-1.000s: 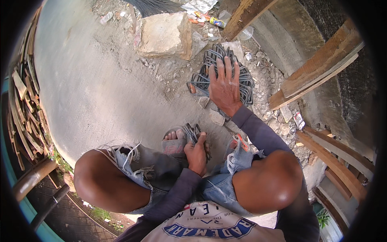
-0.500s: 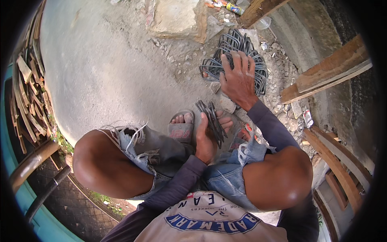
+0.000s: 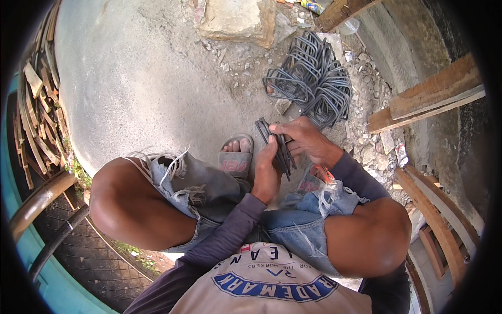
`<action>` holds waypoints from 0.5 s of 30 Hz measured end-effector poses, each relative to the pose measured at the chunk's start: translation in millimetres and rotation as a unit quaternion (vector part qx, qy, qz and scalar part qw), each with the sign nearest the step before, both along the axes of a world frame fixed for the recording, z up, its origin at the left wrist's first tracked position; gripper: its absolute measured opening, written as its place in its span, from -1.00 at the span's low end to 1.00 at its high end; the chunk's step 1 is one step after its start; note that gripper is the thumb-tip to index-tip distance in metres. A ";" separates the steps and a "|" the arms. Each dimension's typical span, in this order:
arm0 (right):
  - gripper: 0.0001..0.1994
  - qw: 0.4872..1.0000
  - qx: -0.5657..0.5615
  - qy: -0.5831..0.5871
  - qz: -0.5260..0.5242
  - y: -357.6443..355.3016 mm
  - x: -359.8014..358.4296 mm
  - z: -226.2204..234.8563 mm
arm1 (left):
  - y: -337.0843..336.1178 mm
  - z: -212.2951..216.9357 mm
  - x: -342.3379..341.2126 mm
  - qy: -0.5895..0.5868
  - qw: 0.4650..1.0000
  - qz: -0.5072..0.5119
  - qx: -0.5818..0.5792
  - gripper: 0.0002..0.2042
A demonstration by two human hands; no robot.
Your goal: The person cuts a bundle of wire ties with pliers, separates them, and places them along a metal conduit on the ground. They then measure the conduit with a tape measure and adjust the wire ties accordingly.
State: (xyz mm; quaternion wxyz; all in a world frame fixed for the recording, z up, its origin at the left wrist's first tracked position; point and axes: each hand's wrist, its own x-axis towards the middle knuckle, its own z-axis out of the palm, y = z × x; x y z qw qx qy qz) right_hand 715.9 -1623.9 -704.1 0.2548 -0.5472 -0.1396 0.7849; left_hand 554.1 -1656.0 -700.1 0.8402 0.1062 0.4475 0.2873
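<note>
Between my knees, my left hand [image 3: 267, 175] is wrapped round a small bundle of dark bent steel stirrups [image 3: 283, 157], seen nearly edge-on. My right hand [image 3: 309, 140] has its thumb and fingers closed on the upper right side of the same bundle; some of its fingertips are hidden behind the bars. Just beyond lies a heap of rectangular steel stirrups [image 3: 334, 86], stacked loosely on the ground and touched by neither hand.
A broken concrete block [image 3: 238, 21] lies past the heap. Rubble [image 3: 368, 152] and propped timber boards [image 3: 426, 97] line the right side. A stack of wood strips [image 3: 42, 115] is at the far left. My sandalled foot [image 3: 236, 157] rests close to the bundle.
My right hand has left the heap of stirrups and come back toward me, closing on the bundle in my left hand. The left hand stays nearly in place.
</note>
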 end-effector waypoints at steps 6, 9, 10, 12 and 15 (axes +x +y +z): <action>-0.65 0.994 0.018 0.014 -0.103 -16.3 -7.3 -21.8 | -5.2 -15.9 -0.7 0.021 0.999 0.011 0.039 -0.50; -0.65 0.985 0.018 0.004 -0.171 -17.4 -7.3 -29.8 | -4.4 -13.4 -1.3 0.020 0.998 0.064 0.012 -0.49; -0.66 0.986 0.018 -0.006 -0.168 -17.5 -6.0 -30.2 | -3.7 -13.1 -0.1 0.030 0.998 0.061 0.010 -0.53; -0.66 0.986 0.020 -0.025 -0.161 -16.5 -4.4 -28.4 | -2.4 -13.3 2.3 0.050 0.997 0.057 0.008 -0.59; -0.62 0.991 0.054 -0.015 -0.121 -17.2 -3.4 -29.1 | -3.1 -10.4 5.3 0.098 0.995 0.035 0.007 -0.67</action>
